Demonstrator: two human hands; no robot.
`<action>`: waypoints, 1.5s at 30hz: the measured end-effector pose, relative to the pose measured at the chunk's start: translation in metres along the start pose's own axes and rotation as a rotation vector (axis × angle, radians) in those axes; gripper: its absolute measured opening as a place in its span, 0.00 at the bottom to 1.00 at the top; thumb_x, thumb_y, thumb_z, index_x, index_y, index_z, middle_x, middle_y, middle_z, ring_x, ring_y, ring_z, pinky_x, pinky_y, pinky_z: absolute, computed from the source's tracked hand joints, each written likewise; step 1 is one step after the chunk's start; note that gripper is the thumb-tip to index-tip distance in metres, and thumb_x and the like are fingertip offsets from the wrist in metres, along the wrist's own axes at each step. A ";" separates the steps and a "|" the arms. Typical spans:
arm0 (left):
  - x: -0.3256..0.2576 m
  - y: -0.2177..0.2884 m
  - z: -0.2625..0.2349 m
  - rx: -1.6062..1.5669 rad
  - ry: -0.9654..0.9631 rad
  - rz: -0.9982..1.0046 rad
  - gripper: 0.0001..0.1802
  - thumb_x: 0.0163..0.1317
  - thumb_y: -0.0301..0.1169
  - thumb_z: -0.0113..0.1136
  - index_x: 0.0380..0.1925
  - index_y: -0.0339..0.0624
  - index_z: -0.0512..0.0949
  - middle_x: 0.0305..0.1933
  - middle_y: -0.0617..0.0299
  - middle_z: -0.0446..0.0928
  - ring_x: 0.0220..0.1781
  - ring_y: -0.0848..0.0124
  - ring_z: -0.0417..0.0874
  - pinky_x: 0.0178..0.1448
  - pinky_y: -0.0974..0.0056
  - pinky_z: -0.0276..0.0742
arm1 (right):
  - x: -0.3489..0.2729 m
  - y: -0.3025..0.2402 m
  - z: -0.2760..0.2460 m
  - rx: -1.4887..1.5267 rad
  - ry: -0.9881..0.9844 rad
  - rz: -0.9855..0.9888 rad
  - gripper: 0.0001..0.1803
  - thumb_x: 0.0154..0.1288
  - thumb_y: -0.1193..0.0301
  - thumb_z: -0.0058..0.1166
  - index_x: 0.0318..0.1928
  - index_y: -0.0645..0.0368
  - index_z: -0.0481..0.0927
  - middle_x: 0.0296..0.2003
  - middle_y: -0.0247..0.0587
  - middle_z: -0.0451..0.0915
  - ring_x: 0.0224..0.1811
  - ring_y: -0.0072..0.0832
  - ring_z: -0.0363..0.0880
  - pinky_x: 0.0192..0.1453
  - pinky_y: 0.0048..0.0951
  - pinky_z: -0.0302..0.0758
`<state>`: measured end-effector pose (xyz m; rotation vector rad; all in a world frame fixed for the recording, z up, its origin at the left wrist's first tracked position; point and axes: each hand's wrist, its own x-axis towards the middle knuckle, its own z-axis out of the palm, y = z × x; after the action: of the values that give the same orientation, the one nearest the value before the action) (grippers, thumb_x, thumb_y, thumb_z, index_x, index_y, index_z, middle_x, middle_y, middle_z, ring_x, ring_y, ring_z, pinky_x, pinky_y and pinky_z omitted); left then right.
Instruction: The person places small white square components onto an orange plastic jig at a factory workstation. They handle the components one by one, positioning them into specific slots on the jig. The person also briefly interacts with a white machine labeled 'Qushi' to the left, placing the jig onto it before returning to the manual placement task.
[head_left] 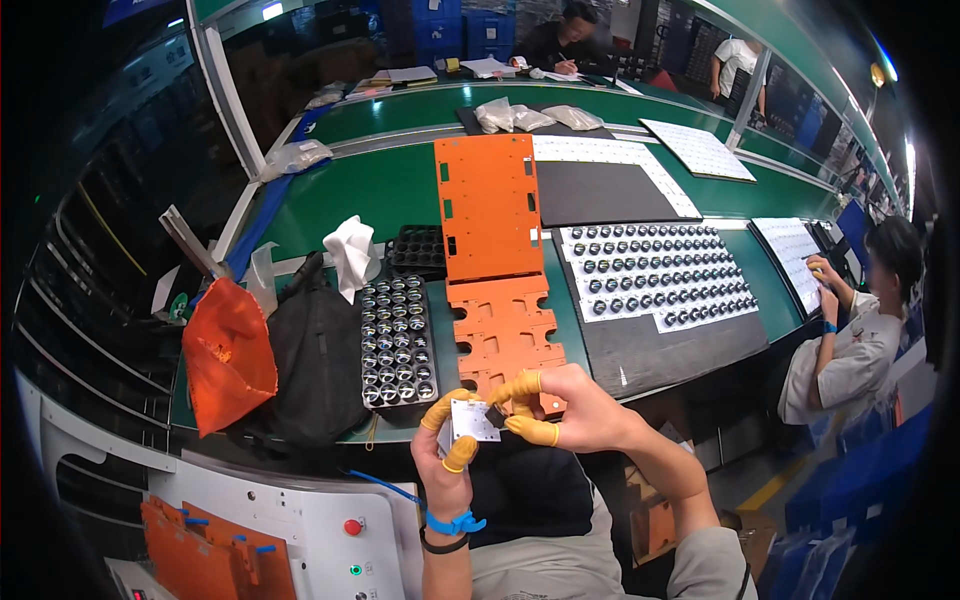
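Fingers (pixel 460 454) on white board (pixel 474 420), orange fixture (pixel 492 300) seemingly part-covered

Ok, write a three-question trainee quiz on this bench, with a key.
1. True or false: the left hand holds a white plate.
2. What colour are the finger covers on that hand: (a) blue, (b) yellow, (c) black?
3. Fill in: in the picture, the red button shows ___ (above/below) the green button.

Key: 1 true; 2 b; 3 above.
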<state>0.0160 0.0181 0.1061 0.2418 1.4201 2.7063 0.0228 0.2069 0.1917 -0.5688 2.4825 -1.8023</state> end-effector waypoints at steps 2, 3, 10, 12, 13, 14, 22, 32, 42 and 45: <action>-0.002 0.003 0.001 -0.017 -0.019 0.012 0.36 0.55 0.40 0.78 0.58 0.31 0.76 0.53 0.56 0.81 0.56 0.67 0.82 0.65 0.61 0.74 | -0.003 0.001 -0.005 0.003 -0.030 -0.002 0.17 0.65 0.75 0.62 0.55 0.62 0.84 0.32 0.36 0.83 0.31 0.20 0.76 0.35 0.24 0.73; -0.001 0.002 0.002 -0.004 -0.029 0.027 0.36 0.55 0.40 0.78 0.58 0.31 0.76 0.53 0.57 0.81 0.56 0.68 0.82 0.64 0.62 0.74 | -0.004 0.002 -0.007 0.012 -0.039 0.003 0.18 0.65 0.75 0.62 0.55 0.61 0.83 0.33 0.36 0.84 0.31 0.20 0.77 0.35 0.23 0.73; 0.000 0.002 0.008 0.131 -0.033 0.181 0.33 0.53 0.35 0.79 0.57 0.34 0.77 0.52 0.59 0.81 0.54 0.71 0.81 0.61 0.65 0.74 | -0.004 0.013 -0.010 -0.007 -0.037 0.051 0.17 0.64 0.76 0.62 0.54 0.59 0.85 0.33 0.34 0.85 0.26 0.16 0.72 0.31 0.21 0.68; 0.000 0.004 0.009 0.181 -0.028 0.212 0.32 0.53 0.34 0.79 0.56 0.35 0.77 0.50 0.61 0.80 0.52 0.72 0.81 0.60 0.66 0.75 | -0.005 0.016 -0.008 0.001 -0.006 0.085 0.17 0.64 0.75 0.63 0.53 0.60 0.86 0.30 0.33 0.83 0.24 0.15 0.68 0.28 0.22 0.65; -0.001 0.006 0.009 0.202 -0.029 0.217 0.32 0.52 0.33 0.80 0.55 0.35 0.77 0.49 0.62 0.80 0.51 0.72 0.80 0.59 0.66 0.75 | -0.004 0.015 -0.006 0.026 0.010 0.093 0.16 0.65 0.74 0.64 0.54 0.60 0.85 0.26 0.33 0.80 0.23 0.15 0.65 0.27 0.23 0.64; 0.000 0.006 0.009 0.222 -0.030 0.221 0.31 0.52 0.32 0.80 0.55 0.36 0.77 0.48 0.63 0.79 0.50 0.72 0.80 0.58 0.66 0.75 | -0.004 0.015 -0.004 0.051 0.027 0.101 0.16 0.66 0.73 0.64 0.54 0.61 0.85 0.23 0.33 0.77 0.22 0.15 0.62 0.26 0.24 0.62; 0.002 0.000 0.008 0.450 -0.055 0.333 0.31 0.49 0.32 0.82 0.53 0.39 0.79 0.48 0.65 0.77 0.40 0.79 0.76 0.41 0.74 0.70 | -0.009 0.011 0.006 -0.189 0.116 0.097 0.18 0.63 0.67 0.68 0.52 0.57 0.86 0.18 0.38 0.75 0.18 0.26 0.68 0.26 0.30 0.68; 0.006 -0.005 0.014 0.188 -0.056 0.243 0.33 0.52 0.33 0.80 0.57 0.40 0.76 0.48 0.65 0.78 0.43 0.78 0.78 0.43 0.74 0.73 | -0.010 0.026 0.012 -0.194 0.187 -0.079 0.23 0.61 0.62 0.70 0.54 0.56 0.85 0.25 0.36 0.74 0.24 0.31 0.76 0.27 0.30 0.70; 0.003 -0.043 0.006 -0.461 -0.091 -0.352 0.27 0.73 0.47 0.56 0.64 0.42 0.71 0.49 0.63 0.78 0.35 0.79 0.73 0.31 0.74 0.67 | 0.000 0.057 0.014 -0.745 0.501 -0.560 0.24 0.46 0.74 0.70 0.49 0.57 0.86 0.27 0.34 0.73 0.26 0.31 0.73 0.25 0.31 0.70; 0.003 -0.042 0.015 -0.420 -0.100 -0.355 0.24 0.79 0.45 0.47 0.66 0.43 0.72 0.48 0.64 0.78 0.30 0.80 0.67 0.28 0.75 0.63 | 0.011 0.070 -0.009 -0.742 0.612 -0.431 0.16 0.50 0.75 0.68 0.43 0.57 0.85 0.28 0.38 0.74 0.26 0.35 0.76 0.28 0.33 0.73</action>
<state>0.0153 0.0550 0.0802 0.0832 0.7535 2.5676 -0.0091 0.2300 0.1323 -0.6806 3.7360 -1.1881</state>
